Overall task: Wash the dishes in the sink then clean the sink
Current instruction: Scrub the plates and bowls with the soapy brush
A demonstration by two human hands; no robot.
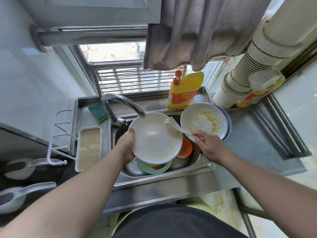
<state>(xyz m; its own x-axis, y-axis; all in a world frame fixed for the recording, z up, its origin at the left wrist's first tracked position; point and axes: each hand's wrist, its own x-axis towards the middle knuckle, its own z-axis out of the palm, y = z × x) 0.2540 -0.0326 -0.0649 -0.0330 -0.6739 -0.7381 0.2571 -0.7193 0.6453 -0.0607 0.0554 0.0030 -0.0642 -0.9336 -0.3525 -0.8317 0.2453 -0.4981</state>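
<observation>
My left hand (126, 145) grips the left rim of a white plate (154, 140), held tilted over the steel sink (164, 176) under the faucet (120, 102). My right hand (208, 145) grips the handle of a white dish brush (175, 125), whose bristles touch the plate's upper right edge. The plate carries yellow smears. Below it in the sink lie a green plate (154, 168), an orange bowl (186, 146) and a steel bowl (179, 163). A second soiled white plate (204, 120) leans on a blue plate (229, 124) at the sink's right.
A yellow detergent bottle (184, 91) stands on the back ledge. A green sponge (98, 111) lies left of the faucet. A white tray with a wood-look base (89, 148) sits left of the sink, beside a white hook rack (60, 134). A cloth (188, 40) hangs above.
</observation>
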